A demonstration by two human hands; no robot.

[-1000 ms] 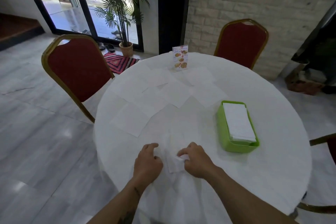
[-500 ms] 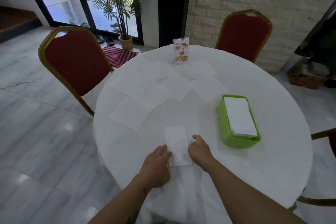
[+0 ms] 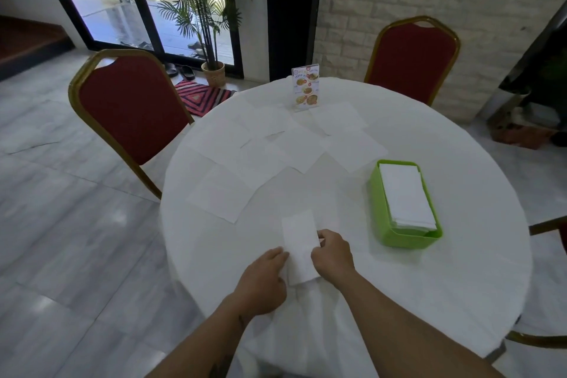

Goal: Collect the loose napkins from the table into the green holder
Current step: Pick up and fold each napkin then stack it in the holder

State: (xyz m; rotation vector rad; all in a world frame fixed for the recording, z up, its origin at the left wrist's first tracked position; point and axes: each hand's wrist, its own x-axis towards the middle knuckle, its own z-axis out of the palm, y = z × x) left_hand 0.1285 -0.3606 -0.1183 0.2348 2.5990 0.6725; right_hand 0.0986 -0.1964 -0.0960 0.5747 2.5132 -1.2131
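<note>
napkin [image 3: 300, 244]: folded, near table [image 3: 460, 270] edge, left of holder [image 3: 380, 202]
left hand [image 3: 260, 282]: fingers pinch its left edge
right hand [image 3: 333, 255]: fingers pinch its right edge
loose napkins [image 3: 219, 196]: spread further back

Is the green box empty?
No, the green holder already has a stack of white napkins lying inside it.

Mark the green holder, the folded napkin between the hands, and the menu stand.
green holder [image 3: 379, 196]: head view, its left outer wall.
folded napkin [image 3: 300, 233]: head view, upper middle of the sheet.
menu stand [image 3: 305, 86]: head view, centre of the printed card.
</note>
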